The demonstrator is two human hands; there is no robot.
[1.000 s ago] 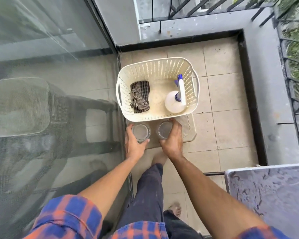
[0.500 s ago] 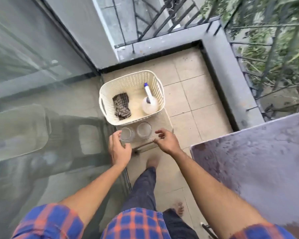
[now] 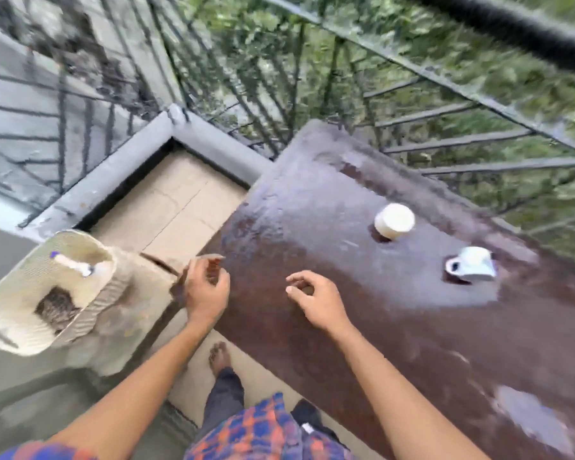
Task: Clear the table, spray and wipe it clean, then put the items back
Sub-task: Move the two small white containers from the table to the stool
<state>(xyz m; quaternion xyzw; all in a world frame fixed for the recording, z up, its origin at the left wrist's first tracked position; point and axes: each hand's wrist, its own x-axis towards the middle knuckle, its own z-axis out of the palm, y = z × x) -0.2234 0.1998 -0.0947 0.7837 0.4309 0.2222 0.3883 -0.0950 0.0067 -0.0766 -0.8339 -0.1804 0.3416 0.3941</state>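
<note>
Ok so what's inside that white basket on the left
In the white basket lie a white spray bottle with a blue cap and a dark checked cloth. The picture is blurred; whatever lies under the cloth is hidden.

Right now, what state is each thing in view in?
Table: wet-looking sheen, not yet cleared.
White cup: standing on the table.
Mug: on the table, apparently tipped over.
Basket: off the table, holding spray bottle and cloth.
Left hand: empty, fingers curled.
Right hand: empty, fingers curled.
</note>
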